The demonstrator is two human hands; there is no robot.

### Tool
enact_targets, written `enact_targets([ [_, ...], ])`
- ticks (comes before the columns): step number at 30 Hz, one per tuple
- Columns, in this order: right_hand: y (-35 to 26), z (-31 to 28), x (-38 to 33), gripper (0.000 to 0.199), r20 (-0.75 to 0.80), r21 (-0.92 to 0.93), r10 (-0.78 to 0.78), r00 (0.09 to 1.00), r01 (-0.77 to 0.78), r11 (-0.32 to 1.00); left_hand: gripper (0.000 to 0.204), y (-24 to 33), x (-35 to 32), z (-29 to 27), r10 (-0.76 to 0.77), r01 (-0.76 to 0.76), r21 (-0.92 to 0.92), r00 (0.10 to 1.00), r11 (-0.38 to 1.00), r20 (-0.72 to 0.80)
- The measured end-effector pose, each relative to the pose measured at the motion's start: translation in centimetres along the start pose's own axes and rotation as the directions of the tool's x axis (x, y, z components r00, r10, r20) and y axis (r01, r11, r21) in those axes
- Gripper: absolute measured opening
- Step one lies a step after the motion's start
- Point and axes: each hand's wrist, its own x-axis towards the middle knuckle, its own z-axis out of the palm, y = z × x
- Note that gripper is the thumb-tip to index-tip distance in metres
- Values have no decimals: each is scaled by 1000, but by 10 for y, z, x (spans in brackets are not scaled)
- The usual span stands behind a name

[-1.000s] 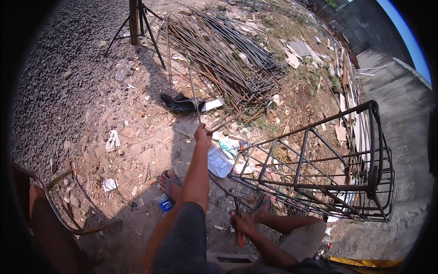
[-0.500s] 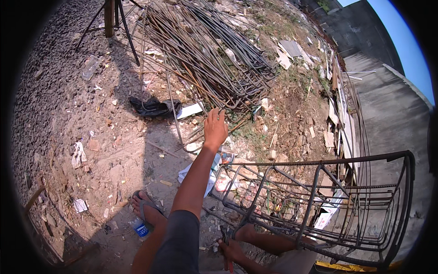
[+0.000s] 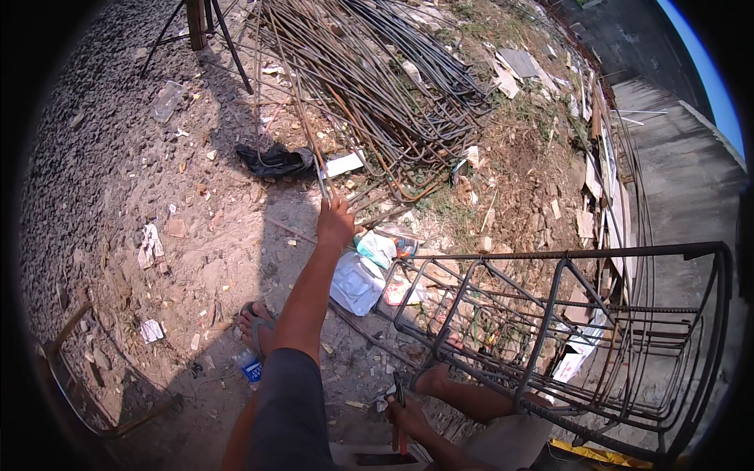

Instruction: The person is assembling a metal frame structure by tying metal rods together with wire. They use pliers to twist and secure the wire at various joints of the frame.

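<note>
My left hand (image 3: 336,222) is stretched far forward and closed around the near end of a long thin steel rod (image 3: 302,133) that runs up into a big pile of rusty rebar (image 3: 377,86). Low near my legs, my right hand (image 3: 404,416) grips a small hand tool (image 3: 397,392) with dark handles. A welded rebar cage (image 3: 565,345) lies on its side to my right, with my right foot (image 3: 432,377) against its near end. On the dirt to the left rests my left foot (image 3: 255,322) in a sandal.
Plastic bags and wrappers (image 3: 363,271) lie between my left hand and the cage. A black cloth (image 3: 275,159) and a white scrap lie by the rebar pile. Tripod legs (image 3: 206,31) stand at the top left. A concrete slab (image 3: 683,180) runs along the right.
The view has swung toward the rebar pile. My left arm has reached further out and taken hold of a rod's end. My right hand stays low with the tool.
</note>
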Motion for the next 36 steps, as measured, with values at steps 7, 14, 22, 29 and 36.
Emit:
enact_targets([
  [7,15,18,-28,34,-11,-68,-158,987,157,985,46,-31,-85,-121,53,-60,-183,998,981,-45],
  [14,27,33,-22,34,-165,-21,-411,896,414,910,47,-56,-174,-266,-15,-305,-560,869,770,-494],
  [22,-5,5,-103,36,-67,219,-517,854,518,827,40,9,-303,-416,-308,-511,-855,801,95,-513],
  [29,13,-73,-177,37,-146,274,-659,738,670,690,41,63,-355,-407,-382,-488,-870,794,64,-473],
  [36,48,-98,-207,31,-286,355,-598,749,662,660,45,106,-357,-298,-374,-385,-828,757,408,-536],
])
